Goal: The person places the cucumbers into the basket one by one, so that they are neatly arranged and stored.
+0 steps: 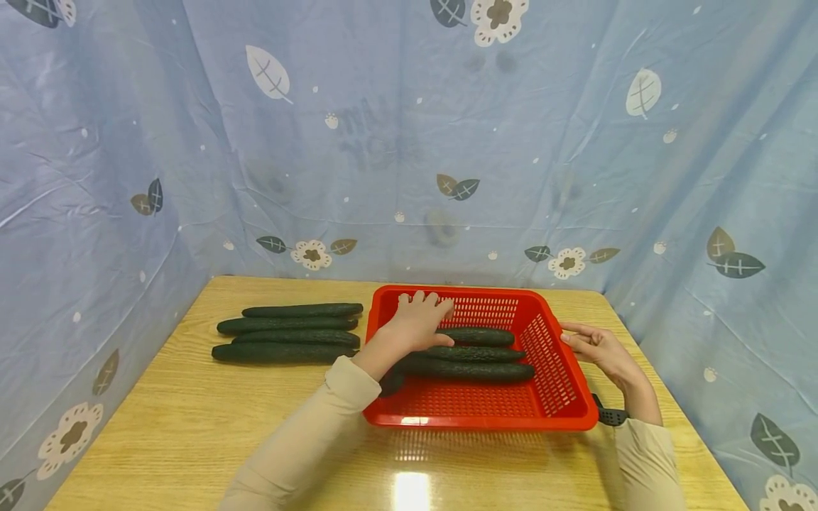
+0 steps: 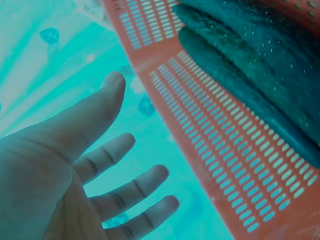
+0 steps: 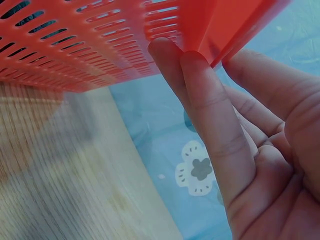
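A red plastic basket (image 1: 492,422) with slotted walls stands on the wooden table, holding several dark green cucumbers (image 1: 486,370). Above its left part is my left hand (image 1: 418,323), fingers spread and holding nothing; the arm hides part of the cucumbers. In the left wrist view that hand's thumb and fingers (image 2: 137,182) are apart, with the basket's slotted wall beyond them. My right hand (image 1: 601,351) grips the basket's right rim. In the right wrist view its thumb and fingers (image 3: 215,110) pinch the rim from both sides.
Left of the basket, several more cucumbers (image 1: 284,353) lie side by side on the table (image 1: 192,426). A blue patterned curtain (image 1: 396,177) hangs behind the table and along both sides. A black perforated strap (image 1: 611,415) shows by the right wrist.
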Motion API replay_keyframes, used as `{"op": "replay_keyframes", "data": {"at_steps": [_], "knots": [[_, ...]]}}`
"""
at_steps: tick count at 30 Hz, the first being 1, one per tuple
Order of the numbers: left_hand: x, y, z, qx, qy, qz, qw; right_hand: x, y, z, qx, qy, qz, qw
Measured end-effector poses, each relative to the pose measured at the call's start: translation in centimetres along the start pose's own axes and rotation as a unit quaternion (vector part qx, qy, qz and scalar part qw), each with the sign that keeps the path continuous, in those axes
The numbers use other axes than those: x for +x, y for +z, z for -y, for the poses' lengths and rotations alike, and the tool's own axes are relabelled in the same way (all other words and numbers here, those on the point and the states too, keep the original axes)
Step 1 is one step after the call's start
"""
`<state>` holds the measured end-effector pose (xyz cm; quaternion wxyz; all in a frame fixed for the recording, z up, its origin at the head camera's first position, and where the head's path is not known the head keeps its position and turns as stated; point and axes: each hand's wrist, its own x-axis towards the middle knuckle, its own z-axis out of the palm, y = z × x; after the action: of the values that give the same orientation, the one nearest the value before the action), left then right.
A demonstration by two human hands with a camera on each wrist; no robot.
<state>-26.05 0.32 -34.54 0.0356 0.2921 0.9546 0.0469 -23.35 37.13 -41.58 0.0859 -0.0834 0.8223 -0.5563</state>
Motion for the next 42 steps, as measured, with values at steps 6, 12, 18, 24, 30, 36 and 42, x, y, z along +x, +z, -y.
{"op": "replay_keyframes", "data": {"at_steps": [6, 12, 18, 24, 30, 36, 42], "knots": [[-1.7, -0.8, 1.4, -0.022, 0.002, -0.023, 0.9995, 0.0, 0.0, -0.1, -0.001, -0.005, -0.002, 1.0000], [-3.5, -1.2, 3.1, -0.058, 0.002, -0.050, 0.9970, 0.0, -0.1, -0.2, 0.002, -0.005, -0.001, 1.0000], [-5.5, -1.2, 5.0, -0.102, -0.013, -0.074, 0.9920, 0.0, -0.1, -0.3, 0.006, -0.003, 0.000, 1.0000], [-7.1, -0.3, 7.0, -0.128, -0.027, -0.110, 0.9853, 0.0, 0.0, -0.3, 0.007, -0.005, 0.000, 1.0000], [-8.3, 1.7, 9.1, -0.134, -0.041, -0.133, 0.9812, -0.1, -0.1, -0.4, 0.005, -0.006, 0.001, 1.0000], [-9.0, 4.0, 11.1, -0.140, -0.057, -0.164, 0.9748, -0.1, -0.1, -0.2, 0.004, -0.006, 0.001, 1.0000], [-10.0, 6.1, 13.3, -0.143, -0.084, -0.176, 0.9704, 0.0, -0.1, -0.2, -0.002, -0.005, 0.000, 1.0000]]}}
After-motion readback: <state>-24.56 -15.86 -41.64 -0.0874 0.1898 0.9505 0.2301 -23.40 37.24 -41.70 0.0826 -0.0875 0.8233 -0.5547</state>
